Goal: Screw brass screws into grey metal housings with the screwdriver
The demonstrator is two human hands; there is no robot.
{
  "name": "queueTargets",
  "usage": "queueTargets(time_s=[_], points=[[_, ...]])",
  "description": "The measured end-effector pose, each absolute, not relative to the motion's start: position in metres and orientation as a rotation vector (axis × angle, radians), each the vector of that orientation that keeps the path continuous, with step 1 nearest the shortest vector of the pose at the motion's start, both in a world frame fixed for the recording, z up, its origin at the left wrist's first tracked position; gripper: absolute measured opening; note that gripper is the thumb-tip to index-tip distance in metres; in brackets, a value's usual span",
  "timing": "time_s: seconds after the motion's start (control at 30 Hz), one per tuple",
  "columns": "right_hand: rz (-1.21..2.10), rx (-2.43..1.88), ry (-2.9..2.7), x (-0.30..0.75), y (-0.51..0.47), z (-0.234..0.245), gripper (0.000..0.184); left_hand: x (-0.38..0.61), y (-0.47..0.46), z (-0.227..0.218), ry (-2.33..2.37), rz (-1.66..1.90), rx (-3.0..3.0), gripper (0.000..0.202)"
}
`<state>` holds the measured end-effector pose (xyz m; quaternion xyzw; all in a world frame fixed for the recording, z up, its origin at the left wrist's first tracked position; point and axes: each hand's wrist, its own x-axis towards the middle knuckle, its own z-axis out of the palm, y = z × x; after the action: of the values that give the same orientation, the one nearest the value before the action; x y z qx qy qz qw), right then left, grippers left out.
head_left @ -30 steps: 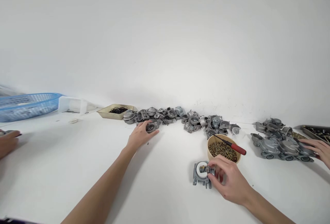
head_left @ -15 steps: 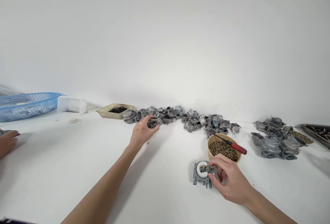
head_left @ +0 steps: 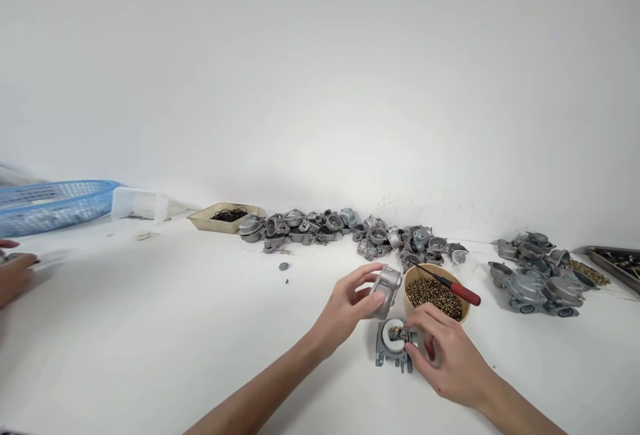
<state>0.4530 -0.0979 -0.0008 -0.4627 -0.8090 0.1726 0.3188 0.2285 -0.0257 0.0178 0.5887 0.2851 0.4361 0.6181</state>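
Note:
My left hand [head_left: 345, 308] is closed on a grey metal carburetor float bowl [head_left: 386, 291], holding it tilted just above and left of the other part. On the table in front of me stands a carburetor body [head_left: 381, 349] with a white ring-shaped float [head_left: 387, 336] and small brass parts in its top. The thumb and fingertips of my right hand [head_left: 445, 351] grip the right side of that body. Behind it, a tan bowl [head_left: 409, 273] full of brass-coloured screws [head_left: 433, 295] carries a red-handled screwdriver [head_left: 463, 291] across its rim.
Heaps of grey float bowls [head_left: 300, 225] line the wall. More carburetor parts [head_left: 530, 288] sit at the right beside loose screws [head_left: 587, 271] and a dark tray [head_left: 617, 261]. Leftward are a tray of black rings [head_left: 210, 223], a blue basket [head_left: 65, 211] and another person's hand [head_left: 17, 278].
My left hand has come back from the heap toward the right, bringing a float bowl above the carburetor body. My right hand has stayed on the body.

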Motion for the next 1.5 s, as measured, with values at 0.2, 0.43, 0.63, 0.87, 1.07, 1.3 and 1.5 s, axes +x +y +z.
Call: queueTargets(time_s=[0.2, 0.43, 0.63, 0.87, 1.07, 1.3, 1.5], points=[[0.389, -1.206, -2.141, 0.456, -0.097, 0.001, 0.012, 0.230, -0.023, 0.011, 0.647, 0.884, 1.112, 0.083], [-0.110, -1.005, -2.055, 0.460, -0.098, 0.006, 0.044, 0.230, -0.027, 0.018, 0.635, 0.812, 1.159, 0.074], [-0.130, -0.755, -2.157, 0.457, -0.099, 0.008, 0.046, 0.233, -0.029, 0.019, 0.650, 0.657, 1.174, 0.076], [-0.038, -0.624, -2.098, 0.452, -0.099, 0.010, 0.035, 0.235, -0.027, 0.019, 0.620, 0.466, 1.217, 0.079], [0.026, -0.763, -1.884, 0.457, -0.099, 0.007, 0.029, 0.228, -0.019, 0.019, 0.711, 0.465, 1.289, 0.078], [0.044, -0.865, -1.885, 0.466, -0.095, -0.003, 0.028, 0.215, -0.008, 0.011, 0.891, 0.684, 1.854, 0.050], [0.108, -0.879, -1.939, 0.459, -0.098, -0.004, 0.021, 0.221, -0.012, 0.010, 0.862, 0.617, 2.003, 0.044]])
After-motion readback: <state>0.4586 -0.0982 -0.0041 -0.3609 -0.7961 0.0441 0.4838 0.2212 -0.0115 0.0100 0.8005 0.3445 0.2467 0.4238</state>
